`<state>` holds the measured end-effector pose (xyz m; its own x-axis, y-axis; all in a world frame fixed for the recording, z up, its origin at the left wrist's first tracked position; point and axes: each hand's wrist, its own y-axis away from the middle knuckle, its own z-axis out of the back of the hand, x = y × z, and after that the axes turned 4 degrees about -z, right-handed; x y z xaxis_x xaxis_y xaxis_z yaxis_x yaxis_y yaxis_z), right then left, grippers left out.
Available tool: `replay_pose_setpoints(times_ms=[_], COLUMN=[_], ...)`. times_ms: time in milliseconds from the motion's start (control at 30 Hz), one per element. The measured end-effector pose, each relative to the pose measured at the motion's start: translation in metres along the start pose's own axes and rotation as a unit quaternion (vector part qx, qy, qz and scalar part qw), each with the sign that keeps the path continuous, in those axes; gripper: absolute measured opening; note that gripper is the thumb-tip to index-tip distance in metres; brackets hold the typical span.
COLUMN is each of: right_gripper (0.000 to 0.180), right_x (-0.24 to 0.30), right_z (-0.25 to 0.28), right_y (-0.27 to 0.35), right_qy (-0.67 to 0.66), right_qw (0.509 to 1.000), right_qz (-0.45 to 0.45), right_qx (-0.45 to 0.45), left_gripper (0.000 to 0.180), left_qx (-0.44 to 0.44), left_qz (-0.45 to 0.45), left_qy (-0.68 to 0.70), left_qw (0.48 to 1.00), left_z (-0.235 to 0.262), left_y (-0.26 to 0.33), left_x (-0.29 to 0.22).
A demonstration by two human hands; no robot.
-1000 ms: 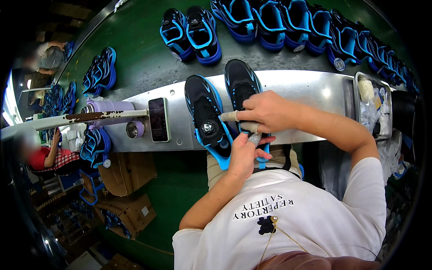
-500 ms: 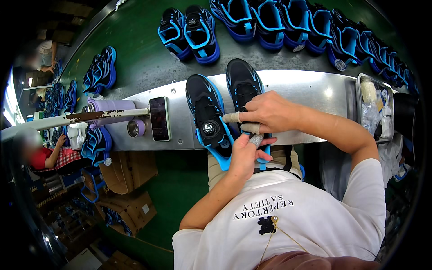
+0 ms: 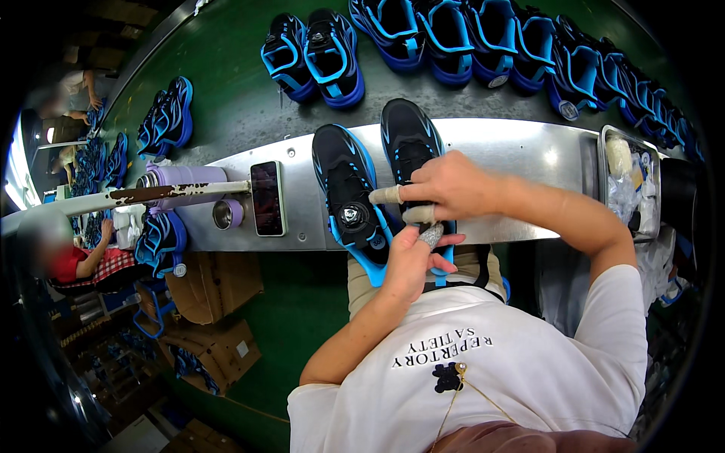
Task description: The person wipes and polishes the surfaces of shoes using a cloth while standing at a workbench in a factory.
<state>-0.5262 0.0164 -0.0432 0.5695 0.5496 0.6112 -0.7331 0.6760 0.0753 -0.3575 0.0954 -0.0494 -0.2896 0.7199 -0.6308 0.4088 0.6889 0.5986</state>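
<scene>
Two black shoes with bright blue trim stand side by side in front of me, toes pointing away. The left shoe [image 3: 343, 166] has a round dial on its tongue and is untouched. On the right shoe [image 3: 408, 136], both hands meet at the tongue and collar. My right hand [image 3: 451, 189], its fingers wrapped in beige tape, is bent over the tongue with its fingers closed on it. Lower down, my left hand [image 3: 411, 266] pinches at the collar, a grey-wrapped finger showing and other fingers partly stretched. The exact spot between the fingertips is hidden.
A phone [image 3: 268, 198], a purple bottle [image 3: 192, 185] and its cup-like lid [image 3: 228, 214] lie left on the metal ledge [image 3: 513, 158]. A metal tray [image 3: 630, 181] holds bagged items at right. More shoes [image 3: 453, 45] line the green belt [image 3: 226, 98]. Cardboard boxes [image 3: 215, 351] stand below.
Shoes on the green belt have shifted slightly left. My hands stay at the right shoe, the right one's fingers moving only a little. The person at far left has moved a hand.
</scene>
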Motion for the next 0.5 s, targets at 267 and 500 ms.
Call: replay_pose_setpoints(times_ms=[267,500], right_gripper=[0.082,0.063], right_x=[-0.013,0.003], right_z=[0.022,-0.010], right_y=[-0.009,0.005], right_qy=[-0.092,0.019], right_qw=[0.985,0.998], right_qz=[0.139,0.020], right_qx=[0.052,-0.061], left_gripper=[0.038,0.038], left_qx=[0.013,0.002], left_qz=[0.027,0.016], left_qy=[-0.001,-0.006], left_qw=[1.000,1.000], left_z=[0.008,0.003], left_y=[-0.003,0.001], left_x=[0.002,0.000])
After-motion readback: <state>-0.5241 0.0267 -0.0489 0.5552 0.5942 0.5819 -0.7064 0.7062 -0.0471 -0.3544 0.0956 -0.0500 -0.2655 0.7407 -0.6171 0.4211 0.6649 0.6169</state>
